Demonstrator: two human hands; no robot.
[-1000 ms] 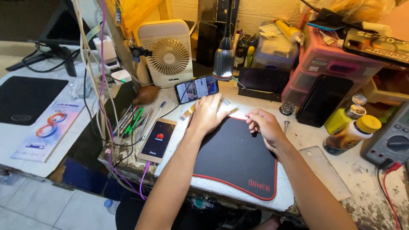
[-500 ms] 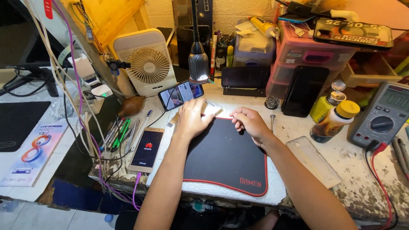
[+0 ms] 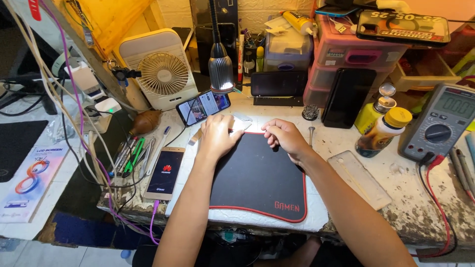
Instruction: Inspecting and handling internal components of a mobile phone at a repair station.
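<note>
The left hand (image 3: pixel 217 136) covers whatever small piece lies under its fingers at the black mat's (image 3: pixel 257 178) far edge. The multimeter (image 3: pixel 440 121) is cut by the right edge. The right hand's (image 3: pixel 283 138) curled fingertips hide their contents.

We have drawn our right hand (image 3: pixel 284 141) in toward our left hand (image 3: pixel 217 136) at the mat's (image 3: pixel 257 183) far edge, fingers now curled.
</note>
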